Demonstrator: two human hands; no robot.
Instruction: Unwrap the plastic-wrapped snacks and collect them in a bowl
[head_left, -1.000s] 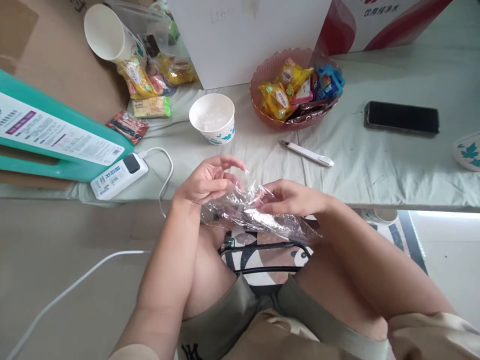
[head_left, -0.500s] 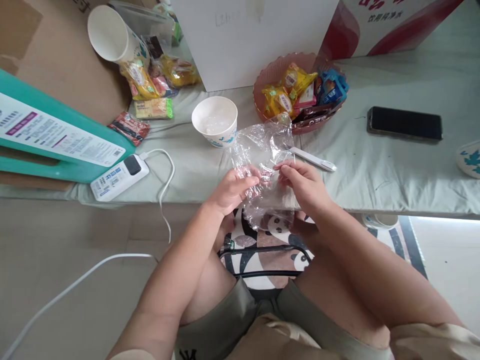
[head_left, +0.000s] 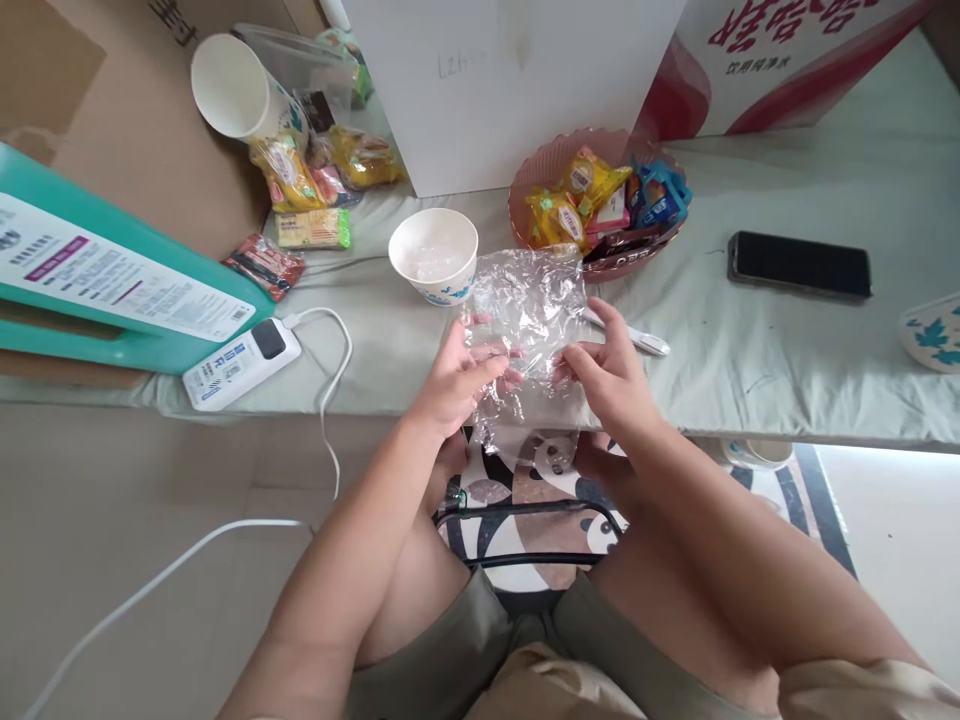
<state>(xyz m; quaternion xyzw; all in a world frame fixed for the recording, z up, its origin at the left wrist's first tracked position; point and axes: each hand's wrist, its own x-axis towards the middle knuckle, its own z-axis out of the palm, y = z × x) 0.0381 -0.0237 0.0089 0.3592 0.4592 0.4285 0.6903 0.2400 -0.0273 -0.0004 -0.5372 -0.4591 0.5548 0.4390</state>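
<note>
A crinkled clear plastic bag (head_left: 529, 300) spans the gap between my hands at the table's front edge, its lower end hanging over my lap. My left hand (head_left: 454, 380) grips its left side, thumb on top and some fingers showing through the film. On the right side, my right hand (head_left: 611, 370) pinches the bag between thumb and fingers, the index finger raised. Just beyond my left hand stands a white paper cup (head_left: 433, 255) with blue leaf print; what is inside looks clear or whitish. A white, slim-handled tool (head_left: 645, 342) lies partly behind my right hand.
A pink bowl (head_left: 525, 215) of wrapped snacks stands behind the bag. To the right lies a black phone (head_left: 799, 265). At left are a teal jug (head_left: 172, 345), a white power strip (head_left: 240, 365) with its cable, more snacks (head_left: 313, 229) and a tipped paper cup (head_left: 232, 88).
My hands have spread a little apart, and the bag between them is flatter and wider. My right index finger has lifted away from the pinch. The view has shifted slightly.
</note>
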